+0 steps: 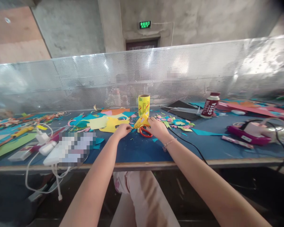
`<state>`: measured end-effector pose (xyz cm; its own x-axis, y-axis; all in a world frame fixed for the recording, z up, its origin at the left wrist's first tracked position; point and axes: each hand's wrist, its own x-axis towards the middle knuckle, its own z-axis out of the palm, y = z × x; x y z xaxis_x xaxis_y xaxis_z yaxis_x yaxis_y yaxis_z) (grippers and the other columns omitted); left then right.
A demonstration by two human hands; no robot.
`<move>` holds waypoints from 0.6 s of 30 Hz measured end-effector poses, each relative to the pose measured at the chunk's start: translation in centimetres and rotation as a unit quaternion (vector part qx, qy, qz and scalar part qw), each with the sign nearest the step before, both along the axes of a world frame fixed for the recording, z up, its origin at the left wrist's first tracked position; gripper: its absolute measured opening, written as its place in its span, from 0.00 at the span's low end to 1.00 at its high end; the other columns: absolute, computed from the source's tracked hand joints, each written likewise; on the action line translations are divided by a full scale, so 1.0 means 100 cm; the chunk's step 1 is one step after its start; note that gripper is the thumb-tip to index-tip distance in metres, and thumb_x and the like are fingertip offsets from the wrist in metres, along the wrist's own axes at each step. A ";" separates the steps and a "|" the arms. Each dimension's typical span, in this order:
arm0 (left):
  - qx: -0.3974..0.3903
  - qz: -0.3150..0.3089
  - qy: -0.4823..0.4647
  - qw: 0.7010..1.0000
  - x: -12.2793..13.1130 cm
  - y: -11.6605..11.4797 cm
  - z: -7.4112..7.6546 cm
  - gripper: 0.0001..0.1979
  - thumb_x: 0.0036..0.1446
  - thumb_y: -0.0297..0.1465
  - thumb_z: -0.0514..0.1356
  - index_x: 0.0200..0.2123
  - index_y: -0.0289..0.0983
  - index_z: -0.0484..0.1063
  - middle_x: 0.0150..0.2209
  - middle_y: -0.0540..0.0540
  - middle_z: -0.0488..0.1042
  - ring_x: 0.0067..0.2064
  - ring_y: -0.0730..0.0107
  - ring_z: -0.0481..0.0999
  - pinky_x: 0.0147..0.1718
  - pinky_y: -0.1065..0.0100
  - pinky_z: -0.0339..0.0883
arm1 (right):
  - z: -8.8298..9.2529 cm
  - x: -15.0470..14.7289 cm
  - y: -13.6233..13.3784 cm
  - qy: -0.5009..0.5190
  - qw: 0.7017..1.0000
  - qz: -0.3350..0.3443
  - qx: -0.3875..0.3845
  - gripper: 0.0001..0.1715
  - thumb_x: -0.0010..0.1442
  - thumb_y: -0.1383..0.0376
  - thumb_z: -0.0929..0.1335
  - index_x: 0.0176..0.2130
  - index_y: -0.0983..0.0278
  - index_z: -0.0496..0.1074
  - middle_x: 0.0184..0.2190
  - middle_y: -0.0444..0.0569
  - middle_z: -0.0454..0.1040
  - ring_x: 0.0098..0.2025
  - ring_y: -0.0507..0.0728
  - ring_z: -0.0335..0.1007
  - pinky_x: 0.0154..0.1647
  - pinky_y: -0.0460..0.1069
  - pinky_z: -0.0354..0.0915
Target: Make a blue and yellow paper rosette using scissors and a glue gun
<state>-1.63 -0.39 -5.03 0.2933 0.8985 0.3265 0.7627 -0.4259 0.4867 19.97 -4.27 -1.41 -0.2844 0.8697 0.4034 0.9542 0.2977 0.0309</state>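
Note:
My right hand (156,127) is closed around a yellow glue gun (142,122) with an orange trigger, held low over the blue table top (137,151). Its black cord (191,145) trails back to the right past my wrist. My left hand (122,129) is pinched shut just left of the gun's nozzle, on a small piece I cannot make out. A yellow paper sheet (112,124) lies right behind that hand. A yellow roll (144,105) stands upright behind the gun.
Cut paper scraps (177,122) and coloured sheets litter the table. A dark Costa bottle (210,105) stands at the right, a pink device (245,134) further right. White chargers and cables (46,148) lie at the left. A perforated metal screen (142,75) backs the table.

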 end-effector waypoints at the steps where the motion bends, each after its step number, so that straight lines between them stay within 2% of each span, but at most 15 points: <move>1: -0.001 0.000 -0.001 1.000 0.000 0.000 0.000 0.08 0.51 0.29 0.55 0.29 0.34 0.75 0.29 0.45 0.77 0.32 0.66 0.74 0.34 0.68 0.64 | 0.000 0.000 0.000 -0.002 1.000 0.002 0.000 0.20 0.59 0.61 0.61 0.50 0.65 0.64 0.50 0.56 0.67 0.43 0.58 0.69 0.36 0.48 0.63; 18: 0.004 -0.006 -0.003 1.000 0.000 0.000 0.001 0.08 0.50 0.27 0.56 0.29 0.34 0.75 0.30 0.45 0.77 0.33 0.66 0.74 0.35 0.67 0.66 | 0.001 0.003 0.000 0.015 1.000 0.013 -0.017 0.18 0.59 0.65 0.60 0.49 0.65 0.65 0.51 0.56 0.67 0.44 0.57 0.69 0.38 0.47 0.63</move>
